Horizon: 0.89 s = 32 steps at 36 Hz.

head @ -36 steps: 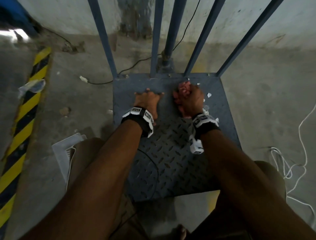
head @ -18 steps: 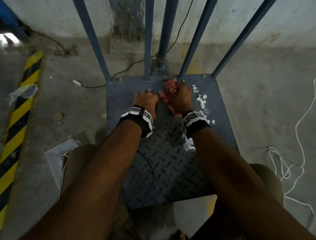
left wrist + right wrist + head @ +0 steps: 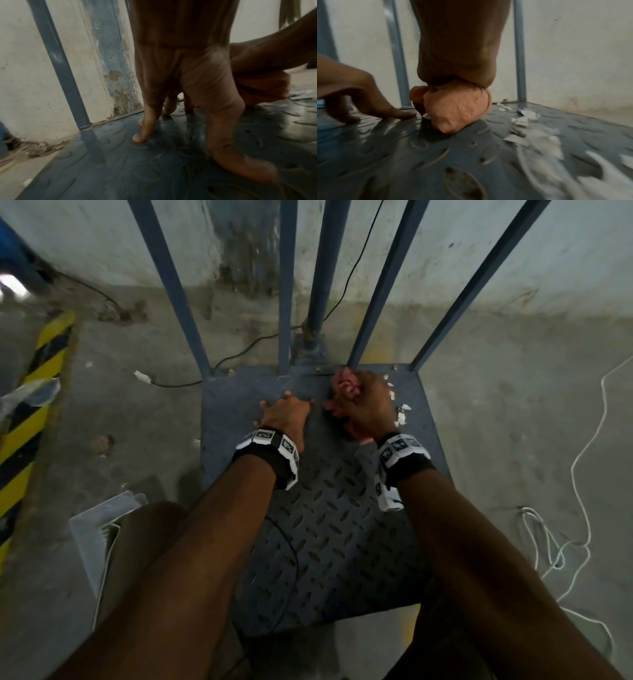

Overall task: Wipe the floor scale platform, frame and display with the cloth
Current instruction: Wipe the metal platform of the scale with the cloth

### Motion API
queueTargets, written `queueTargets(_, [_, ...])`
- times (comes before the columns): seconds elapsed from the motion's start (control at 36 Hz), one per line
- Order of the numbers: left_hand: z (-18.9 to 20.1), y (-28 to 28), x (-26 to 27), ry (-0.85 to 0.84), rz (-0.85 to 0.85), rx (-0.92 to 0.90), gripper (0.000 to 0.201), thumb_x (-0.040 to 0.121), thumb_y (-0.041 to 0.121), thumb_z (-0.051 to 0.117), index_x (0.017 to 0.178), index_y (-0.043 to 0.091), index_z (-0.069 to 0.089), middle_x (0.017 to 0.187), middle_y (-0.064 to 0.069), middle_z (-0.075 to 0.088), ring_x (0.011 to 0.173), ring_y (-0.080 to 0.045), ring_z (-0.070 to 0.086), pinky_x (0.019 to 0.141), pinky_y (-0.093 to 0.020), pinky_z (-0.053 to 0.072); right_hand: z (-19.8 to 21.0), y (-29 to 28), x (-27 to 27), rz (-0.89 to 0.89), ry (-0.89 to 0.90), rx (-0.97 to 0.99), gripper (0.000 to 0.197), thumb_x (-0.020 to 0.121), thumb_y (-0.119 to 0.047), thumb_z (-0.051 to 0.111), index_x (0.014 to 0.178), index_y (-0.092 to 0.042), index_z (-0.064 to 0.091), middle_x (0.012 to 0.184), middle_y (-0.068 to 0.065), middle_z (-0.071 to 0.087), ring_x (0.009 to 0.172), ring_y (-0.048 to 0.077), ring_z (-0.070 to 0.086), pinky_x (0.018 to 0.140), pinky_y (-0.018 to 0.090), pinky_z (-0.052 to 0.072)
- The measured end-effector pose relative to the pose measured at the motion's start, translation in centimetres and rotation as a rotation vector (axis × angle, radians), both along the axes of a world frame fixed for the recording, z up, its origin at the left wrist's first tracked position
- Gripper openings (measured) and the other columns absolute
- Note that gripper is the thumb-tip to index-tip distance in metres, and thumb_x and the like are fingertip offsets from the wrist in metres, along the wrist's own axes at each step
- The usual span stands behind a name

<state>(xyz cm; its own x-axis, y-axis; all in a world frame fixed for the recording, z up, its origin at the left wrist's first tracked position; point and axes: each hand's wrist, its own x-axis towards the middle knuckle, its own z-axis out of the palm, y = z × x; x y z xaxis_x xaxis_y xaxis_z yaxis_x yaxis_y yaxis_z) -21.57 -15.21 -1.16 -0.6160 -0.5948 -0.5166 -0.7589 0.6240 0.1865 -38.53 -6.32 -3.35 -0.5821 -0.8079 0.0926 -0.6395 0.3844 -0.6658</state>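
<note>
A strip of yellow-and-black hazard marking [image 3: 32,405] is seen on the concrete floor well to the left of the platform [image 3: 329,542], and a pale plastic tray [image 3: 99,529] lies near the platform's left edge, partly covered by a knee. A black cable [image 3: 239,354] is laid across the floor beyond the platform's far-left corner. The grey-blue checker-plate platform of the floor scale is shown from above, with the blue upright bars of the frame [image 3: 168,285] rising from its far edge against a stained wall.

The left hand [image 3: 284,416] is planted on the far-middle part of the platform; its fingers [image 3: 145,127] are spread and nearly straight, tips pressed on the plate, and nothing is held in it. Just to its right, the right hand [image 3: 366,409] is closed tightly around a bunched pinkish-orange cloth [image 3: 457,112], which is pressed against the platform close to its far edge, near the foot of a frame bar. White paper scraps [image 3: 527,119] are scattered on the platform just to the right of the cloth. A white cord [image 3: 582,474] is strewn over the floor well to the right of the platform. The display is not seen in any view.
</note>
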Motion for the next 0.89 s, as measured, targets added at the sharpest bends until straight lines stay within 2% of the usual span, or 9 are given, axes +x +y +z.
queueTargets(0.14, [-0.6, -0.4, -0.5, -0.008, 0.042, 0.038, 0.087, 0.068, 0.022, 0.085, 0.143, 0.031, 0.042, 0.166, -0.018, 0.006, 0.144, -0.057, 0.021, 0.109, -0.075, 0.026, -0.6, -1.8, 1.7, 0.095, 0.094, 0.051, 0.059, 0.072, -0.045, 0.067, 0.114, -0.003, 0.069, 0.098, 0.022, 0.070, 0.087, 0.038, 0.067, 0.074, 0.032, 0.047])
queueTargets(0.25, [-1.0, -0.4, -0.3, -0.010, 0.049, 0.036, 0.106, 0.075, 0.019, 0.084, 0.154, 0.044, 0.018, 0.166, -0.016, -0.001, 0.146, -0.057, 0.014, 0.110, -0.074, 0.027, -1.3, -1.3, -0.5, -0.045, 0.111, 0.052, 0.060, 0.074, -0.062, 0.073, 0.107, -0.013, 0.072, 0.097, 0.007, 0.067, 0.082, 0.018, 0.058, 0.075, 0.028, 0.045])
queueTargets(0.36, [-0.8, -0.2, -0.2, -0.040, 0.020, 0.034, 0.127, 0.063, 0.019, 0.094, 0.156, 0.045, 0.012, 0.166, -0.017, -0.003, 0.147, -0.056, 0.015, 0.111, -0.073, 0.028, -3.0, -0.5, -4.9, -0.247, 0.044, 0.057, 0.057, 0.075, -0.070, 0.063, 0.102, -0.021, 0.073, 0.089, 0.001, 0.073, 0.080, 0.020, 0.068, 0.074, 0.032, 0.055])
queueTargets(0.47, [-0.5, 0.1, -0.1, -0.023, 0.041, 0.025, 0.127, 0.062, 0.019, 0.093, 0.156, 0.046, 0.012, 0.167, -0.017, -0.002, 0.147, -0.056, 0.014, 0.111, -0.072, 0.028, -1.2, 0.1, -4.3, -0.267, -0.097, 0.020, 0.024, 0.075, -0.037, 0.072, 0.090, -0.018, 0.072, 0.077, -0.004, 0.075, 0.070, 0.009, 0.072, 0.066, 0.035, 0.062])
queueTargets(0.56, [0.1, 0.4, 0.0, -0.025, 0.049, 0.022, 0.116, 0.065, 0.020, 0.090, 0.155, 0.043, 0.019, 0.166, -0.018, 0.002, 0.147, -0.055, 0.017, 0.111, -0.073, 0.027, -1.1, -0.2, -1.9, -0.205, -0.078, -0.046, 0.027, 0.071, -0.039, 0.076, 0.091, -0.021, 0.070, 0.080, -0.005, 0.075, 0.073, 0.009, 0.073, 0.068, 0.035, 0.061])
queueTargets(0.64, [0.5, 0.4, -0.2, 0.012, 0.054, 0.033, 0.085, 0.069, 0.023, 0.086, 0.142, 0.032, 0.046, 0.163, -0.021, 0.017, 0.145, -0.053, 0.024, 0.110, -0.076, 0.023, -0.3, 0.0, 2.6, -0.091, -0.057, -0.042, 0.027, 0.076, -0.026, 0.081, 0.095, -0.008, 0.073, 0.085, -0.002, 0.066, 0.073, 0.013, 0.060, 0.067, 0.019, 0.042])
queueTargets(0.69, [0.4, 0.5, -0.3, -0.003, 0.047, 0.009, 0.079, 0.065, 0.022, 0.088, 0.135, 0.028, 0.053, 0.161, -0.021, 0.023, 0.143, -0.052, 0.030, 0.110, -0.076, 0.024, -0.9, 0.0, 4.3, -0.040, -0.009, 0.001, 0.027, 0.080, -0.019, 0.079, 0.099, -0.001, 0.071, 0.089, 0.010, 0.066, 0.078, 0.021, 0.059, 0.069, 0.023, 0.036])
queueTargets(0.78, [0.3, 0.7, 0.0, 0.031, 0.022, -0.013, 0.079, 0.060, 0.021, 0.085, 0.132, 0.031, 0.056, 0.156, -0.020, 0.033, 0.140, -0.048, 0.037, 0.110, -0.074, 0.027, -2.0, -0.3, 4.6, -0.070, 0.056, 0.058, 0.034, 0.083, -0.034, 0.075, 0.101, -0.006, 0.071, 0.097, 0.015, 0.068, 0.087, 0.035, 0.064, 0.073, 0.030, 0.043])
queueTargets(0.89, [0.4, 0.7, 0.5, 0.022, 0.038, 0.002, 0.107, 0.058, 0.019, 0.088, 0.149, 0.039, 0.036, 0.165, -0.017, 0.014, 0.145, -0.051, 0.027, 0.110, -0.072, 0.029, -1.9, 0.5, 2.4, -0.146, 0.088, 0.035, 0.049, 0.075, -0.054, 0.075, 0.097, -0.011, 0.073, 0.094, 0.010, 0.069, 0.081, 0.028, 0.065, 0.072, 0.032, 0.049])
